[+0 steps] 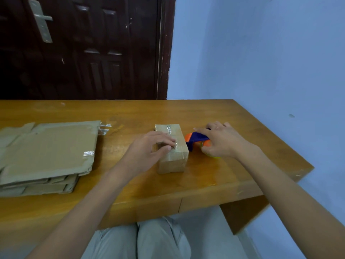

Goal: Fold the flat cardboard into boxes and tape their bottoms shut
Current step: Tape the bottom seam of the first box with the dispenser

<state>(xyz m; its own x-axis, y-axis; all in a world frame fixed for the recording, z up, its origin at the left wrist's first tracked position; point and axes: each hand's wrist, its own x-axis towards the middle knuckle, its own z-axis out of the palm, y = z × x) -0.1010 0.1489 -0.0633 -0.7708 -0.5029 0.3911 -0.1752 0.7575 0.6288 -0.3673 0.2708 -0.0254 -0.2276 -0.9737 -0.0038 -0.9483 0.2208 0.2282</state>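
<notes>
Item 1: small cardboard box (172,146), brown, folded up and closed, lying at centre frame on the wooden table (233,116). I see clear tape (170,130) running lengthwise along its upper face and down over the near end, glinting at the far end.

Item 2: left hand (149,150), reaching in from lower left. It rests on the near half of the box top, fingers bent over the taped seam, thumb against the left side. I read it as holding the box down.

Item 3: right hand (222,141), reaching in from lower right. It grips a tape dispenser (196,139), blue body with an orange tip, standing on the table just beside the box's right side. The fingers lie over the dispenser's top and the thumb curls round the roll end. Whether the orange tip touches the box I cannot tell.

Item 4: stack of flat cardboard (48,152), left of frame, well apart from both hands; bits of old tape shine on the top sheet.

Item 5: dark wooden door (84,47), upper left; pale blue wall (261,53), upper right.
</notes>
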